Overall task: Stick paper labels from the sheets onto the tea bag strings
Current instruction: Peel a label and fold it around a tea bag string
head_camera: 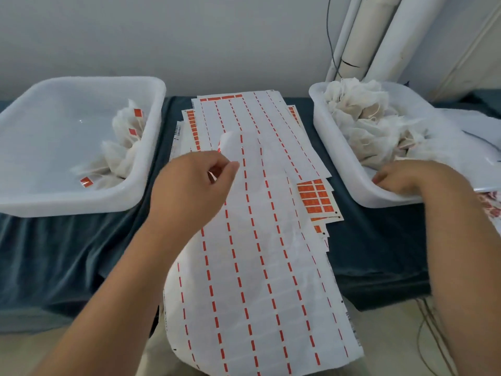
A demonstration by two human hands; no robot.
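Long white label sheets [252, 267] with orange dashed rows lie down the middle of the table. My left hand [189, 191] hovers over them, fingers pinched on a translucent white tea bag [235, 147]. A bit of orange label [212, 176] shows between thumb and fingers. My right hand [406, 177] rests palm down inside the front corner of the right tub [333, 147], at the edge of a pile of unlabelled tea bags [363, 118]. Its fingertips are curled out of sight, so I cannot tell whether it holds anything.
The left white tub [81, 202] holds several tea bags with orange labels [127, 137]. Sheets with full orange labels [317, 196] stick out from under the top sheet. A dark blue cloth [67, 253] covers the table. White pipes [366, 36] stand behind the right tub.
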